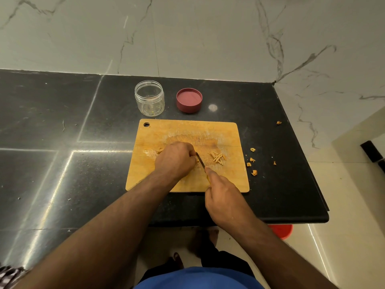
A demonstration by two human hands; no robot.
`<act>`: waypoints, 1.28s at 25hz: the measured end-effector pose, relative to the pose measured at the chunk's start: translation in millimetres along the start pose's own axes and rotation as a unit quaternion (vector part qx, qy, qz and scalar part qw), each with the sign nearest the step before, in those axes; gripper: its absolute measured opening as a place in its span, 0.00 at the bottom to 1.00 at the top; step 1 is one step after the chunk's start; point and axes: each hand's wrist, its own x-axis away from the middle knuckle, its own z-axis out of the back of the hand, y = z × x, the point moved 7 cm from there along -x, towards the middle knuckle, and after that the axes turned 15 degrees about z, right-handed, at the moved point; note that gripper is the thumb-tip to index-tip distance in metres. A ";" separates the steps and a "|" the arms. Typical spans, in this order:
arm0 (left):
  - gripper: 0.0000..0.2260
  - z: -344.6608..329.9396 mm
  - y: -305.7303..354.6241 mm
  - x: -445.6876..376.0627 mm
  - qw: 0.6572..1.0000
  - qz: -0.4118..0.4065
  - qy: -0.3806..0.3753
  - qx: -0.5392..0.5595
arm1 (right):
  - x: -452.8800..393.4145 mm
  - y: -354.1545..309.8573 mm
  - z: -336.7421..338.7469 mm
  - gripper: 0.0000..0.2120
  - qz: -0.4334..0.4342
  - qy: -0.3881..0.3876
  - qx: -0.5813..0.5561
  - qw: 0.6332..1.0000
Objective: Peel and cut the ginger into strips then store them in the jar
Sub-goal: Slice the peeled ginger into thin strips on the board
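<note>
A wooden cutting board (pixel 183 130) lies on the black counter. My left hand (pixel 176 159) is curled over a piece of ginger near the board's middle, and the hand hides most of the ginger. My right hand (pixel 224 195) grips a knife (pixel 200 160) whose blade points up-left against my left fingers. A small pile of ginger strips (pixel 217 157) lies on the board right of the blade. Behind the board stand an open clear plastic jar (pixel 149 98) and its red lid (pixel 189 100), which lies upside down.
Ginger peel scraps (pixel 252 161) are scattered on the counter right of the board, one more (pixel 278 122) farther back. The counter's right edge (pixel 302 155) and front edge drop to a tiled floor. A marble wall rises behind. A red object (pixel 281 230) sits below the counter.
</note>
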 end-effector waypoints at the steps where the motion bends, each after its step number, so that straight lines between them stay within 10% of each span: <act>1: 0.05 -0.1 0.2 -0.5 1.000 0.000 -0.002 0.002 | -0.7 -0.6 -1.6 0.26 -0.001 -0.003 0.005 1.000; 32: 0.03 -4.2 -5.5 -7.6 0.997 0.021 -0.031 0.069 | -0.4 -2.9 2.3 0.25 0.008 -0.008 -0.021 1.000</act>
